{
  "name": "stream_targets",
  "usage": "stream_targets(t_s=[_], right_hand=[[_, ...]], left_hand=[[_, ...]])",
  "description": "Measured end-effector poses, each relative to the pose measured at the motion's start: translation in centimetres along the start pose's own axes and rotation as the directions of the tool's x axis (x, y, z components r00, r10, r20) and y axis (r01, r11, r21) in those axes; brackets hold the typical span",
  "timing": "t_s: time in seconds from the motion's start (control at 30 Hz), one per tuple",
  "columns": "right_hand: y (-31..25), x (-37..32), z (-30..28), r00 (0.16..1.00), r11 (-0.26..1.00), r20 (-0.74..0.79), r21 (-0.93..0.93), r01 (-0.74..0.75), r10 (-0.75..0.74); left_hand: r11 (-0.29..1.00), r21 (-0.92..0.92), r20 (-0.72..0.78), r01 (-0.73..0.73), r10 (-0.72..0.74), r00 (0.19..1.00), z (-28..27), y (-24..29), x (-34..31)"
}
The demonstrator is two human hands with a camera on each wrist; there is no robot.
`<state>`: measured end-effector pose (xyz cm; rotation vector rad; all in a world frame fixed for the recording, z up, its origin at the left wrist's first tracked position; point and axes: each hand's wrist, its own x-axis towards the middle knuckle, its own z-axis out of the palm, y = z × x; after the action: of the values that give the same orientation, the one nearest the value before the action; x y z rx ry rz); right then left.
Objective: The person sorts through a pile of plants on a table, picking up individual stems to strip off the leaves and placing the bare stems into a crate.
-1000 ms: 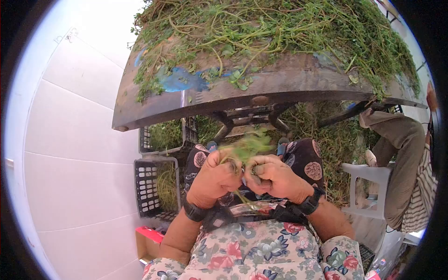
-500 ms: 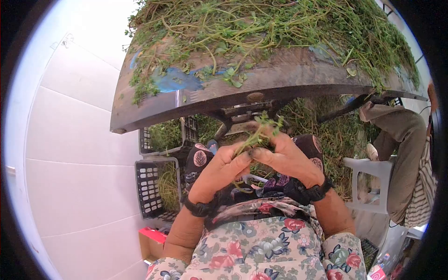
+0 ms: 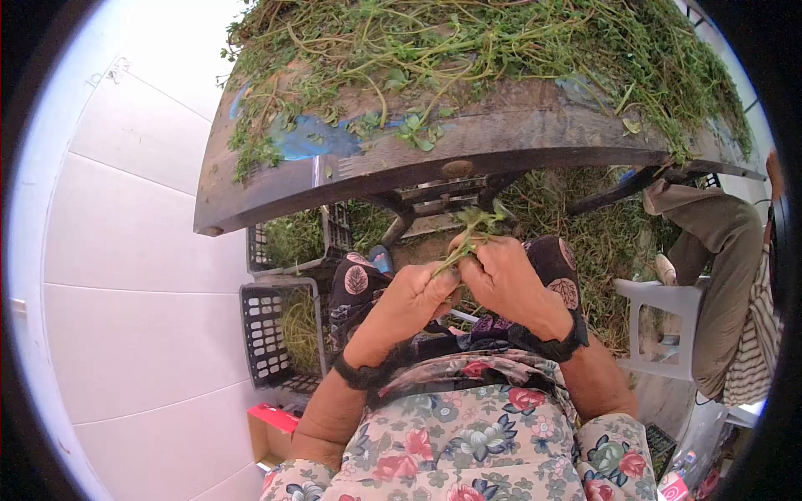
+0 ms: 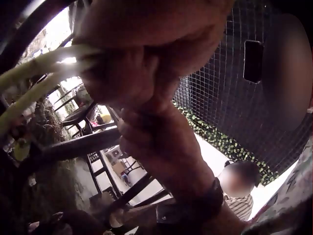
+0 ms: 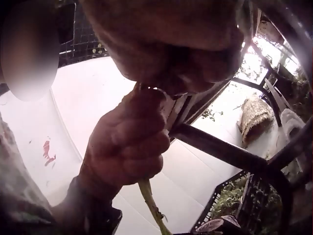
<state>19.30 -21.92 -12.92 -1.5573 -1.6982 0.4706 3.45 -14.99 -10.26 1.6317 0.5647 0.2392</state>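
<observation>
Over the lap, a small leafy green sprig (image 3: 474, 224) sticks up from between the two hands. The left hand (image 3: 411, 299) pinches its stems, thumb on top and fingers curled beneath. Touching it, the right hand (image 3: 511, 280) has its fingers curled round the same sprig, a little higher up. In the right wrist view a pale stem (image 5: 149, 200) hangs below the left hand (image 5: 128, 142). Two thick stems (image 4: 34, 90) stretch off to the left in the left wrist view. The fingertips are partly hidden in both wrist views.
A wooden table (image 3: 351, 179) heaped with green plants (image 3: 501, 42) stands just ahead. Black crates (image 3: 266, 338) with greens are at the left, beside a red-edged box (image 3: 271, 422). More plants lie beneath the table. A white stool (image 3: 664, 292) and a seated person (image 3: 723, 259) are at the right.
The hands have turned and shifted against each other around the sprig; its blurred leaves are now sharp and stand further right. Since half a second ago the right fingers have curled in more.
</observation>
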Motion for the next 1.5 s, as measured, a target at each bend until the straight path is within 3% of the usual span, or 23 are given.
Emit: stream_targets(t_s=[0.03, 0.13, 0.17, 0.23, 0.27, 0.37, 0.47, 0.77, 0.87, 0.97, 1.1, 1.17, 1.2, 1.27, 1.37, 1.4, 1.5], right_hand=[[0.4, -0.1, 0.4, 1.0, 1.0, -0.02, 0.002, 0.001, -0.001], [1.0, -0.3, 0.7, 0.964, 0.981, -0.204, -0.062, -0.185, 0.169], [2.2, -0.8, 0.8, 0.931, 0.947, -0.179, 0.113, -0.302, 0.318], [3.8, -1.0, 0.1, 0.823, 0.756, -0.052, 0.429, -0.494, 0.566], [3.1, -1.5, -1.3, 0.727, 0.415, 0.19, 0.714, -0.563, 0.66], [2.3, -2.6, -3.3, 0.761, 0.149, 0.391, 0.835, -0.53, 0.518], [1.2, -2.8, -3.0, 0.771, 0.1, 0.405, 0.853, -0.512, 0.491], [-0.8, -1.1, -3.0, 0.863, 0.409, 0.302, 0.785, -0.466, 0.404], [-1.1, -0.8, -2.7, 0.912, 0.683, 0.28, 0.604, -0.41, 0.3], [0.0, -1.5, -1.4, 0.967, 0.838, 0.14, 0.483, -0.254, 0.213], [0.4, -1.8, -1.4, 0.954, 0.853, 0.141, 0.429, -0.299, 0.264], [0.7, -1.8, -1.5, 0.949, 0.88, 0.147, 0.355, -0.315, 0.28], [0.9, -2.0, -1.1, 0.961, 0.93, 0.111, 0.247, -0.272, 0.252], [1.8, -2.2, 0.2, 0.983, 0.984, 0.047, 0.016, -0.178, 0.177], [3.0, -1.9, 0.2, 0.911, 0.895, 0.036, -0.205, -0.397, 0.412], [3.8, -2.5, 0.0, 0.915, 0.891, -0.106, -0.208, -0.403, 0.389], [7.0, -3.5, -1.2, 0.848, 0.844, -0.135, 0.257, -0.47, 0.513]], left_hand=[[1.0, 0.006, -0.008, -0.007, 0.007, 1.0, 0.0, -0.4, 0.0], [0.999, 0.036, -0.066, -0.015, 0.018, 0.998, -0.2, -0.8, -0.3], [0.999, 0.053, -0.111, -0.006, 0.012, 0.994, -0.2, -0.3, -0.7], [0.99, 0.14, -0.197, -0.017, 0.045, 0.979, -0.6, -0.2, -0.9], [0.977, 0.211, -0.226, -0.034, 0.082, 0.971, -0.8, -0.3, -0.8], [0.894, 0.446, -0.276, -0.048, 0.188, 0.943, -0.8, -1.3, -0.4], [0.816, 0.578, -0.27, -0.006, 0.198, 0.942, -0.2, -1.0, -0.2], [0.708, 0.703, -0.148, -0.071, 0.243, 0.959, 0.8, -1.5, -0.2], [0.733, 0.679, -0.143, -0.035, 0.179, 0.973, 0.7, -1.4, -0.2], [0.737, 0.676, -0.122, -0.017, 0.135, 0.983, 0.6, -1.1, -0.3], [0.786, 0.608, -0.085, -0.112, 0.204, 0.975, 0.8, -1.0, -0.2], [0.866, 0.488, -0.094, -0.106, 0.173, 0.98, 0.8, -0.8, -0.4], [0.9, 0.424, -0.098, -0.1, 0.156, 0.983, 0.8, -0.8, -0.5], [0.851, 0.519, -0.13, -0.081, 0.172, 0.977, 1.0, -1.7, -0.5], [0.861, 0.503, -0.174, -0.069, 0.18, 0.968, 1.1, -1.0, -0.7], [0.88, 0.471, -0.197, -0.067, 0.179, 0.964, 0.9, -0.7, -0.7], [0.825, 0.559, -0.177, -0.086, 0.22, 0.959, 0.0, -1.0, -0.7]])
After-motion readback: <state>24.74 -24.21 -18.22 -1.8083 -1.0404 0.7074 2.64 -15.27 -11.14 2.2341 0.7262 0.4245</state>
